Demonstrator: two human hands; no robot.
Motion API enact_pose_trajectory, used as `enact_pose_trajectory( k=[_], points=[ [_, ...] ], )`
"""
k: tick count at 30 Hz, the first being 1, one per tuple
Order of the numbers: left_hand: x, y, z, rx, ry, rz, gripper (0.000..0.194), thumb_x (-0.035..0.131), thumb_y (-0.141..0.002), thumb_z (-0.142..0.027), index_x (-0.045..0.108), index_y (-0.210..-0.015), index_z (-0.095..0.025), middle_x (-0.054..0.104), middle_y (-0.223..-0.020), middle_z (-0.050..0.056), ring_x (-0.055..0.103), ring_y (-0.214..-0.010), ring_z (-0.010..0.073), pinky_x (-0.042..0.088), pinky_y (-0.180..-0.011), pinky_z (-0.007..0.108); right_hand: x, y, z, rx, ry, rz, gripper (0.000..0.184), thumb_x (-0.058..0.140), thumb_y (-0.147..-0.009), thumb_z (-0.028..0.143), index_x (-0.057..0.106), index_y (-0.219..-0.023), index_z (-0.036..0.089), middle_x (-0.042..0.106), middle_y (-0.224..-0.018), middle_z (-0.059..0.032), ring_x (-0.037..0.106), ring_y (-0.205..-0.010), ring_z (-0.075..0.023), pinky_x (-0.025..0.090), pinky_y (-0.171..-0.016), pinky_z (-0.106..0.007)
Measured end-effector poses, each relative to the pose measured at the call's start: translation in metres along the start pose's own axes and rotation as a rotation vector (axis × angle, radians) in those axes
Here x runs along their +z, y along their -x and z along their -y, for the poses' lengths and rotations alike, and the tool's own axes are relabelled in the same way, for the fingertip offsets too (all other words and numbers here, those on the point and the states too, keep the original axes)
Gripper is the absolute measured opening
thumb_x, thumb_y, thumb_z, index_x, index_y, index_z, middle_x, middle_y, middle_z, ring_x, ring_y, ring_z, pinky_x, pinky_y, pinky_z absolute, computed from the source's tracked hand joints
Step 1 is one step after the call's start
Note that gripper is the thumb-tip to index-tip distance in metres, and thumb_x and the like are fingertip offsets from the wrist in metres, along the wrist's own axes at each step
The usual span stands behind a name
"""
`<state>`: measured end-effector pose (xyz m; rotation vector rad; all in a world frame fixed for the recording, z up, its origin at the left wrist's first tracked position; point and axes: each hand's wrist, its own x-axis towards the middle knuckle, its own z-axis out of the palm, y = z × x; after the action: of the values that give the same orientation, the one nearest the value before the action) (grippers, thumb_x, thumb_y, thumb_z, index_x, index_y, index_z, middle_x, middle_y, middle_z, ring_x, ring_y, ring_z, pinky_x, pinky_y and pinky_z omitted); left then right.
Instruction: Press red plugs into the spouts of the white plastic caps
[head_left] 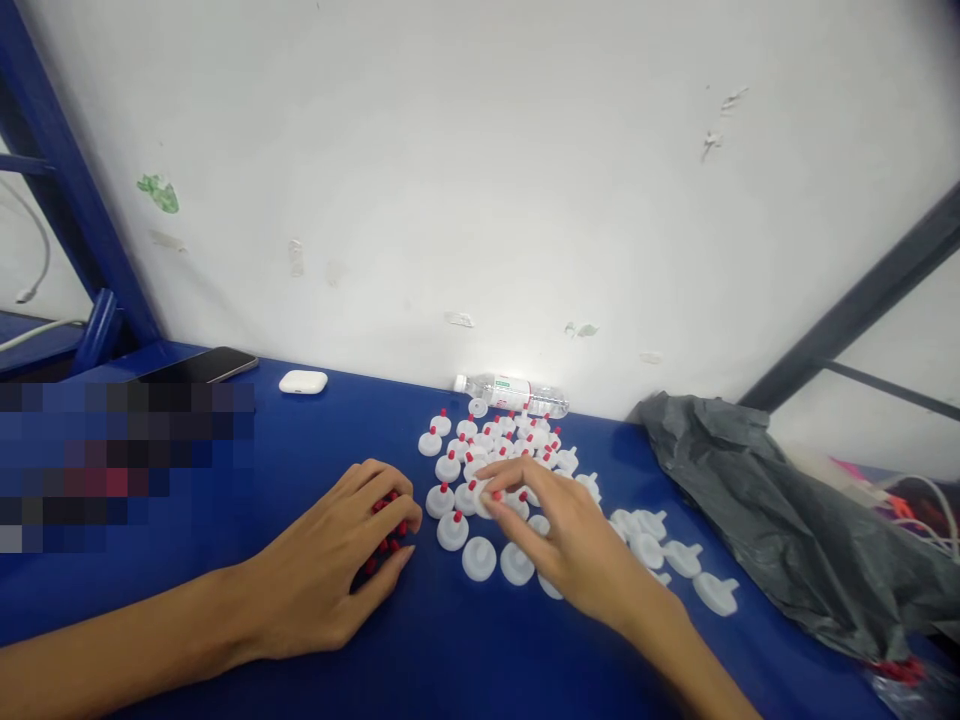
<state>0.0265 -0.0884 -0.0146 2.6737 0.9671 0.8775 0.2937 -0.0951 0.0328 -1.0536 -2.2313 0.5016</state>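
My left hand rests on the blue table, its fingers curled round a small heap of red caps, partly hidden under them. Among the white nozzle lids is my right hand; its thumb and forefinger pinch a small red cap at the top of a white nozzle lid. Many lids around it carry red tips, such as the red-tipped lid in front. Nearer me stand lids without red, like the plain lid. My right hand hides some of the group.
Plain lids lie on their sides at right, near a dark grey plastic bag. A clear bottle lies along the white wall. At back left are a white earbud case and a phone. Blue metal posts flank the table.
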Motion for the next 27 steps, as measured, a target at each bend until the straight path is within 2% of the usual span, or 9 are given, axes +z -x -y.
enact_pose_trajectory(
  k=[3,6,9,11,15,19,23,27],
  points=[
    [-0.003,0.0,-0.002,0.093,-0.019,-0.064,0.016,0.053,-0.095,-0.014,0.056,-0.109,-0.021,0.059,-0.108,0.008,0.051,-0.104,0.0238,0.045,-0.09,0.038,0.014,0.002,0.004,-0.085,0.029,0.028,0.011,0.062,-0.1,0.032,0.058,-0.109,0.027,0.069,-0.108,0.0001,0.065,-0.101,-0.0164,0.05,-0.092,-0.03],
    [-0.004,0.0,-0.003,0.19,-0.076,-0.075,0.021,0.06,-0.095,-0.019,0.057,-0.115,-0.021,0.061,-0.106,0.007,0.052,-0.104,0.0245,0.045,-0.09,0.038,0.027,0.003,0.007,-0.138,0.003,0.054,0.027,0.073,-0.093,0.041,0.056,-0.107,0.026,0.068,-0.101,0.0011,0.065,-0.091,-0.0146,0.05,-0.082,-0.025],
    [-0.001,0.002,-0.004,0.301,-0.169,-0.074,0.014,0.062,-0.095,-0.021,0.06,-0.109,-0.021,0.062,-0.1,0.007,0.054,-0.095,0.0243,0.043,-0.086,0.039,0.039,0.004,0.009,-0.224,0.007,0.055,0.041,0.08,-0.082,0.05,0.052,-0.098,0.024,0.068,-0.092,0.0026,0.064,-0.08,-0.0128,0.049,-0.073,-0.022],
    [0.001,0.003,-0.003,0.378,-0.239,-0.067,0.01,0.059,-0.095,-0.016,0.061,-0.104,-0.021,0.062,-0.094,0.006,0.053,-0.089,0.0239,0.042,-0.086,0.04,0.045,0.004,0.01,-0.261,0.043,0.067,0.047,0.082,-0.078,0.053,0.049,-0.094,0.024,0.067,-0.086,0.0039,0.063,-0.076,-0.0122,0.047,-0.068,-0.02],
    [0.002,0.006,-0.005,0.448,-0.234,0.009,0.019,0.052,-0.088,-0.009,0.061,-0.1,-0.022,0.062,-0.085,0.006,0.05,-0.082,0.0246,0.042,-0.084,0.043,0.053,0.004,0.014,-0.278,0.058,0.058,0.048,0.08,-0.078,0.058,0.048,-0.091,0.025,0.066,-0.079,0.0057,0.062,-0.07,-0.0111,0.045,-0.063,-0.02],
    [-0.002,0.008,-0.013,0.416,-0.078,0.045,0.015,0.048,-0.084,-0.009,0.054,-0.089,-0.022,0.059,-0.073,0.002,0.045,-0.068,0.0215,0.041,-0.073,0.04,0.052,0.004,0.013,-0.325,0.037,0.017,0.04,0.071,-0.088,0.06,0.051,-0.091,0.025,0.066,-0.076,0.0055,0.061,-0.066,-0.0107,0.046,-0.062,-0.021],
    [-0.011,0.008,-0.011,0.188,-0.006,-0.063,0.025,0.036,-0.096,-0.007,0.051,-0.085,-0.024,0.057,-0.072,0.001,0.051,-0.075,0.0217,0.044,-0.082,0.039,0.03,0.005,0.001,-0.366,0.191,-0.13,0.023,0.062,-0.099,0.046,0.059,-0.094,0.024,0.07,-0.082,0.0002,0.064,-0.072,-0.0145,0.05,-0.069,-0.026],
    [-0.017,0.001,-0.003,0.135,0.013,-0.014,0.028,0.033,-0.101,-0.009,0.051,-0.084,-0.021,0.057,-0.078,0.002,0.048,-0.076,0.0201,0.042,-0.077,0.037,-0.002,0.002,-0.013,-0.126,0.25,-0.223,0.011,0.061,-0.101,0.034,0.061,-0.103,0.023,0.073,-0.096,-0.0029,0.067,-0.088,-0.0187,0.051,-0.08,-0.032]
  ],
)
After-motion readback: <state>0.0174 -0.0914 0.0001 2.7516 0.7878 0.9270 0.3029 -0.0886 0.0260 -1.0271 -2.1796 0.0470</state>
